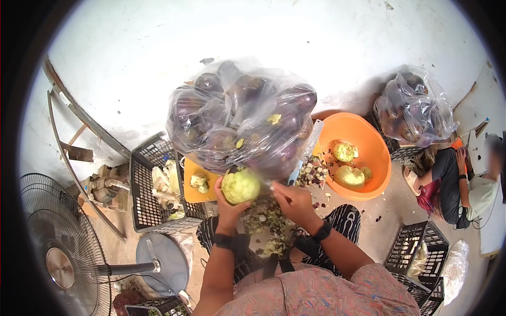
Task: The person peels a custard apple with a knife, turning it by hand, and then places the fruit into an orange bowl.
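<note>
A peeled, pale green round vegetable (240, 185) rests in my left hand (228, 206), whose fingers curve round its left side and underside. Just to its right, my right hand (294, 204) is closed round the handle of a knife, whose blade is blurred. Beyond both hands lies a large clear plastic bag (242, 116) full of dark purple round vegetables. An orange cutting board (194, 181) at the left holds a trimmed pale piece (200, 183). Peel scraps (269, 221) lie below my hands. Several peeled vegetables sit in an orange basin (377, 158) at the right.
Black crates stand at the left (138, 184) and lower right (408, 242). A fan (60, 263) fills the lower left. Another clear bag (414, 110) of purple vegetables is at the upper right. A seated person (464, 184) is at the far right.
</note>
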A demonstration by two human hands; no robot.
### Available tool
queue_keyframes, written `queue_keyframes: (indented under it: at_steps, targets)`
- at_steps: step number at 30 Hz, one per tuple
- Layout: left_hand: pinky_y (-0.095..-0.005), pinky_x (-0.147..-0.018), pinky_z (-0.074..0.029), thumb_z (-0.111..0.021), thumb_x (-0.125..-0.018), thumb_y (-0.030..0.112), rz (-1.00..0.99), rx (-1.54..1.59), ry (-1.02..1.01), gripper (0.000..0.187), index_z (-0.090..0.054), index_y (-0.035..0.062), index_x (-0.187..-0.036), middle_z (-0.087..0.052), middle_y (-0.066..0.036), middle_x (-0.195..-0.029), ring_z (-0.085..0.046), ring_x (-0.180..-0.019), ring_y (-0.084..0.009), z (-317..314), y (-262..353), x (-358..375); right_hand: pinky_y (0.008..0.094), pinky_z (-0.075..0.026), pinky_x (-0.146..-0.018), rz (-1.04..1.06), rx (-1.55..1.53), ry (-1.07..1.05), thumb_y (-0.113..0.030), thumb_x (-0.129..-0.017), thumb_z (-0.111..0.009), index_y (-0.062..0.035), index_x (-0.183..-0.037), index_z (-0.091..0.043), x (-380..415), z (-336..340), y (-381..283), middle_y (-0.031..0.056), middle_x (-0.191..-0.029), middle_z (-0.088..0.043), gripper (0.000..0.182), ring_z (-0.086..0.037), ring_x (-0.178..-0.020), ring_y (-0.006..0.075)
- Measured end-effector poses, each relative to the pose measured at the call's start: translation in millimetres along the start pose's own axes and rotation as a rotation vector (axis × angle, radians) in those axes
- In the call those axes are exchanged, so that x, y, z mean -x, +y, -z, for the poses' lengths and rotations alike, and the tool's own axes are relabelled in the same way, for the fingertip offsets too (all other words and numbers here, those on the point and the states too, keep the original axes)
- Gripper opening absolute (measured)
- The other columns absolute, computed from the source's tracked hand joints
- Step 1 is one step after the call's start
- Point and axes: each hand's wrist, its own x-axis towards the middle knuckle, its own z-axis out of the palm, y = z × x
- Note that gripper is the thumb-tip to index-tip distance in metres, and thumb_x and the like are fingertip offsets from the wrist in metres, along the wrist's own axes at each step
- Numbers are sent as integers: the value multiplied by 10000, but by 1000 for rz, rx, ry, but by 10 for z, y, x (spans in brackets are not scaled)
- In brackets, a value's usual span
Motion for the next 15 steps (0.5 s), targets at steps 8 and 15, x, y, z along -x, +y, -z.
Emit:
queue_keyframes:
  at_steps: [8,15]
  targets:
    - [-371,-1013,-454,-877,-560,256,38,46,23,1033,-293,94,-1397,-455,-96,-1302,-504,-1197,-242,-58,73,20,296,-488,-548,-51,89,-92,-74,-844,-692,-65,-1122,-696,307,189,-60,116,-756,-681,278,-622,-583,195]
    - [-372,-1018,-448,-866,-565,240,65,83,16,1030,-290,95,-1407,-454,-92,-1302,-500,-1199,-242,-44,85,16,303,-488,-549,-40,79,-102,-81,-847,-691,-69,-1137,-690,238,181,-99,118,-758,-678,291,-625,-582,208]
